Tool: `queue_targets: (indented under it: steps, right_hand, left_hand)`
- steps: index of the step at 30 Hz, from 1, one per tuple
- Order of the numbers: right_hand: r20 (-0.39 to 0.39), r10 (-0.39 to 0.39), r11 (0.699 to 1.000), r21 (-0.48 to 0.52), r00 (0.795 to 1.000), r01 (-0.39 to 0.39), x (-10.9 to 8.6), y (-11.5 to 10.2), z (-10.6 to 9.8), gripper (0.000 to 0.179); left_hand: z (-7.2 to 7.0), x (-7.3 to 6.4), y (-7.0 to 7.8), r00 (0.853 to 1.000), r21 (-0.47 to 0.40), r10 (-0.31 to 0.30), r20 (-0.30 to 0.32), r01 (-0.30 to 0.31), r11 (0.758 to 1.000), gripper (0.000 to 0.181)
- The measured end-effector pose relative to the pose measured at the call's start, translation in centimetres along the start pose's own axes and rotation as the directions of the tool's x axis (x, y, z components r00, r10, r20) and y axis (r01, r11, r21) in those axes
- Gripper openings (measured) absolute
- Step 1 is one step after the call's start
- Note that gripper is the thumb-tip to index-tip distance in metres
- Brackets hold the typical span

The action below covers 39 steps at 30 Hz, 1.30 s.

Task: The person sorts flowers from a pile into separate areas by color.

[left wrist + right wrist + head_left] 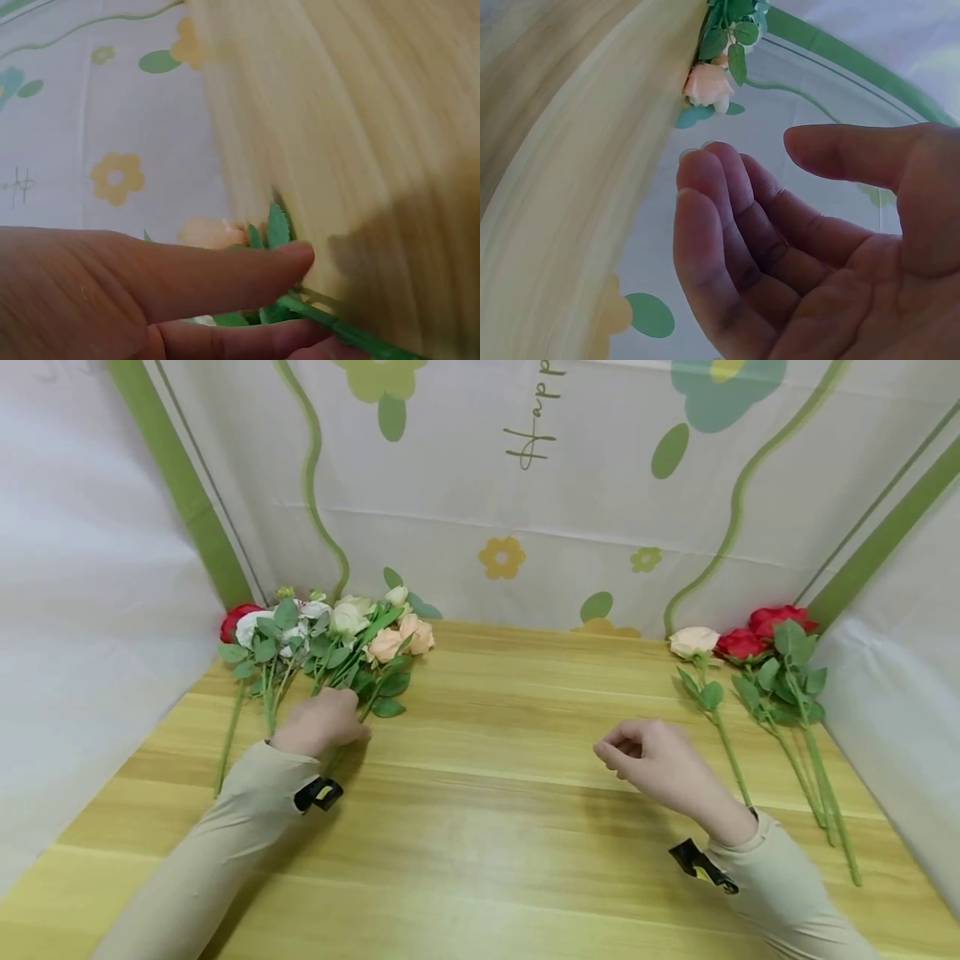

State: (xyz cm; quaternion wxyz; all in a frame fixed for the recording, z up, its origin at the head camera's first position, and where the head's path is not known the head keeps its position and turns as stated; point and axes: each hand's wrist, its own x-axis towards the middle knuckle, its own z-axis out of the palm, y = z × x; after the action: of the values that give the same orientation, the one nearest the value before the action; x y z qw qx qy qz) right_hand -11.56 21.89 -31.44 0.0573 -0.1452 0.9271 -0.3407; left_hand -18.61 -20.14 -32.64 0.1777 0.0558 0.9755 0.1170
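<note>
Over the stems of the left flower group, my left hand has its thumb and fingers around the green stem of a peach artificial rose. In the left wrist view, the thumb lies across that stem and partly hides the leaves and the peach bloom. My right hand hovers above the table, left of a pale pink rose. Its fingers are loosely bent and the thumb stands apart; nothing is between them.
White flowers, a cream rose and a red rose lie at the left back of the wooden table. Red roses with long stems lie at the right. A printed flower cloth hangs behind the table.
</note>
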Motion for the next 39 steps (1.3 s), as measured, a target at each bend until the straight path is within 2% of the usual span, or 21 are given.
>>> queue_targets:
  steps: [8, 11, 16, 19, 25, 32, 34, 39]
  right_hand:
    - [0.019, -0.047, 0.999, 0.012, 0.999, 0.047, 0.3, -0.2, 0.8, 0.019]
    - [0.030, -0.046, 0.999, 0.024, 0.999, 0.045, 0.3, 0.0, 1.1, 0.019]
    - [0.045, -0.037, 0.999, 0.034, 0.998, 0.035, 0.0, 0.2, 1.5, 0.018]
    - [0.048, -0.034, 0.999, 0.033, 0.998, 0.033, -0.1, 0.3, 1.7, 0.018]
    - [0.044, -0.043, 0.999, 0.034, 0.998, 0.041, -0.1, 0.1, 2.0, 0.019]
    - [0.037, -0.058, 0.998, 0.027, 0.998, 0.057, 0.1, 0.3, 2.4, 0.018]
    - [0.035, -0.050, 0.999, 0.023, 0.998, 0.049, 0.1, 0.2, 2.5, 0.018]
    - [0.030, -0.050, 0.998, 0.030, 0.998, 0.049, 0.2, 0.0, 2.8, 0.017]
  left_hand:
    - [0.5, 0.3, -0.4, 1.000, -0.025, 0.005, 0.002, -0.005, 1.000, 0.008]
    - [0.7, 0.3, -0.3, 0.999, -0.063, 0.035, 0.023, -0.033, 0.997, 0.010]
    - [1.3, 0.2, 0.1, 0.993, -0.132, 0.109, 0.054, -0.101, 0.986, 0.041]
    - [1.5, 0.1, 0.2, 0.989, -0.150, 0.142, 0.048, -0.133, 0.980, 0.052]
    - [1.3, -0.5, 0.8, 0.975, -0.193, 0.218, -0.030, -0.220, 0.956, 0.048]
    - [0.8, -1.1, 2.3, 0.967, -0.334, 0.230, -0.110, -0.254, 0.908, 0.020]
    - [0.7, -1.3, 2.8, 0.959, -0.352, 0.243, -0.142, -0.279, 0.893, 0.017]
    - [1.0, -1.6, 3.9, 0.930, -0.390, 0.296, -0.218, -0.361, 0.847, 0.020]
